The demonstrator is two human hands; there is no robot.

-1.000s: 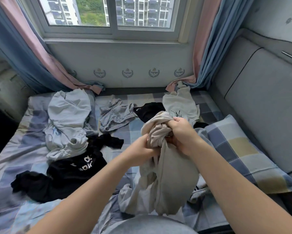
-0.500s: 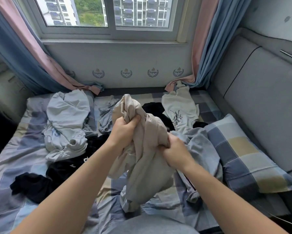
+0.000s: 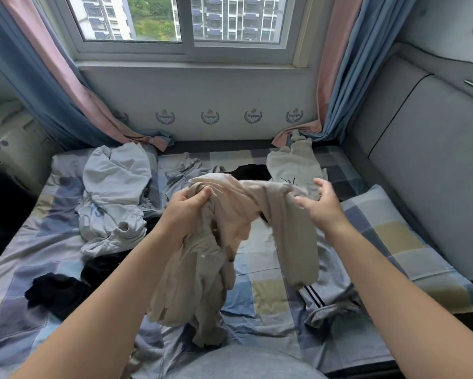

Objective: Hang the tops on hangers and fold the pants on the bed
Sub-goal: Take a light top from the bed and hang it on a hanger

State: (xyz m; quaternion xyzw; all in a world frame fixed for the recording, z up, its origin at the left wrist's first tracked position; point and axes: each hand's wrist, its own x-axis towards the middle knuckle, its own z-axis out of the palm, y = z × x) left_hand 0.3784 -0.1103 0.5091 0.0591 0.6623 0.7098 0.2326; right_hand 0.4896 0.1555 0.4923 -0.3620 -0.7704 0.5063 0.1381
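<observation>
- My left hand: fingers clamped on a bunched fold of the beige garment, held up over the bed.
- My right hand: fingers spread apart, just beside the garment's draped right portion; grip not evident.
- Striped grey pants lie below my right fingers.

Checked bed strewn with clothes, pillow.

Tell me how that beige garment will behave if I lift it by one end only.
Probably very floppy: the beige garment sags between the left hand and right hand. Likely light, bunching easily in one fist. The loose leg may swing or slide off the open right hand.
</observation>
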